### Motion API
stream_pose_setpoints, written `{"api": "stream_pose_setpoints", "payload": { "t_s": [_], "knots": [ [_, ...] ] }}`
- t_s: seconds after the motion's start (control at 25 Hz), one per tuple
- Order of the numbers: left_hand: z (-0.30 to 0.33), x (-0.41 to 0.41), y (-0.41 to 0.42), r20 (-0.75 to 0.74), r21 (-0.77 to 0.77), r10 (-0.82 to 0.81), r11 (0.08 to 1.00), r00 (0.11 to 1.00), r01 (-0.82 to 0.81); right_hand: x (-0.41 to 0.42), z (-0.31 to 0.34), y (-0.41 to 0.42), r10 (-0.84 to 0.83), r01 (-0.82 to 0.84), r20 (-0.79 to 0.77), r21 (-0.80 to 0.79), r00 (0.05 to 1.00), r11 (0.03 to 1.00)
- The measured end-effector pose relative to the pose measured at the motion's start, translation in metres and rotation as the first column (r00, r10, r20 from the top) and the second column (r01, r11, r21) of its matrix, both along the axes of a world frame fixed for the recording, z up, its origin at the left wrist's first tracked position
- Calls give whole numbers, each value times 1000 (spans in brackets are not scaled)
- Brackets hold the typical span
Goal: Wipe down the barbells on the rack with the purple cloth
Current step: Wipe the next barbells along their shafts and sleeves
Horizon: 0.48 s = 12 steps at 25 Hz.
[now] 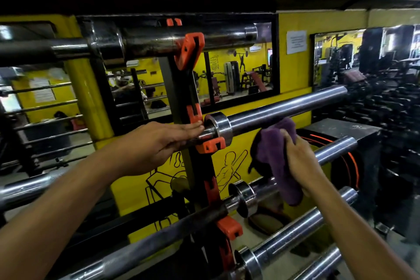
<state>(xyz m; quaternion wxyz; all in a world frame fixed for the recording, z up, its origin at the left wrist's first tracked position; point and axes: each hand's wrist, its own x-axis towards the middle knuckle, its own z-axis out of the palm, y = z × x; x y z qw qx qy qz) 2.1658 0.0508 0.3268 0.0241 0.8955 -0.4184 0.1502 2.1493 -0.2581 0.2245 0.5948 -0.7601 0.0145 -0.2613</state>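
Observation:
Several chrome barbells lie across a black upright rack (205, 170) with orange hooks. My left hand (156, 141) rests on the second barbell's (284, 108) shaft just left of its collar, fingers wrapped loosely around it. My right hand (300, 159) grips the purple cloth (276, 157), bunched up, just below that barbell's sleeve and in front of the third barbell (334, 150). The cloth hangs down towards the lower collar. A thick top barbell (159, 40) sits above, and two more barbells (293, 234) lie lower.
A yellow wall with line drawings and mirrors stands behind the rack. A black box (341, 129) and orange-rimmed plates (351, 166) sit to the right. Dumbbell racks (386, 107) fill the far right. More bars run on the left.

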Motion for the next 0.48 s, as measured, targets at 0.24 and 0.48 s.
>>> {"api": "stream_pose_setpoints", "payload": {
  "t_s": [0.24,0.48],
  "knots": [
    [1,-4,-2,28,35,57,998,998,-58,9,-1,59,93,-95,-18,-129,996,987],
    [5,-17,1,31,12,68,998,997,-68,-32,22,36,100,31,202,-556,974,830]
  ]
}}
